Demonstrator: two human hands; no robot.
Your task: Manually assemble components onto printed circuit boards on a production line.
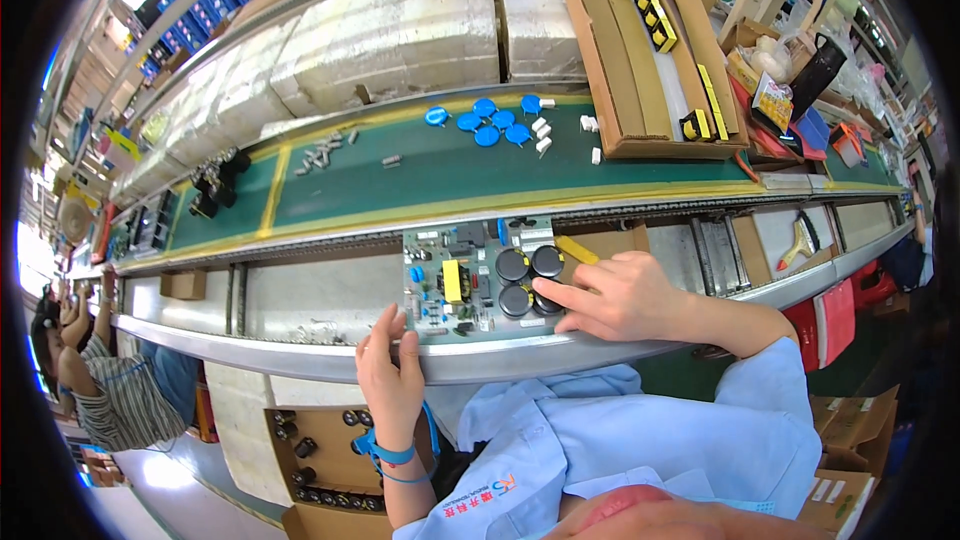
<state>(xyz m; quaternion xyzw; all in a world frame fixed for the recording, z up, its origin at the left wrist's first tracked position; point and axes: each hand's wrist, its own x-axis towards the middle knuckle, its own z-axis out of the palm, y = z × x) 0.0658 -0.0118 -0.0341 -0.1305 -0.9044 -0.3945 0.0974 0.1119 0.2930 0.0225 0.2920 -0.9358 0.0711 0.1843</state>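
A populated circuit board (428,285) lies across the rails in front of me, with a yellow transformer (453,281) near its middle and a cluster of large black round capacitors (513,264) on its right half. My right hand (625,297) reaches in from the right. Its index finger is stretched out onto the capacitors, while the other fingers bend beneath it; nothing shows in its grasp. At the board's lower left corner is my left hand (390,370), thumb and fingers apart, fingertips by the board's edge. A blue wrist strap (393,453) circles the left wrist.
Beyond the rails runs a green belt (340,190) with blue disc components (487,135), small white blocks and grey parts. A cardboard box (625,70) with yellow transformers stands on it. A brush (800,240) lies right. Below left, a carton (325,460) holds black capacitors. Another person (130,395) sits far left.
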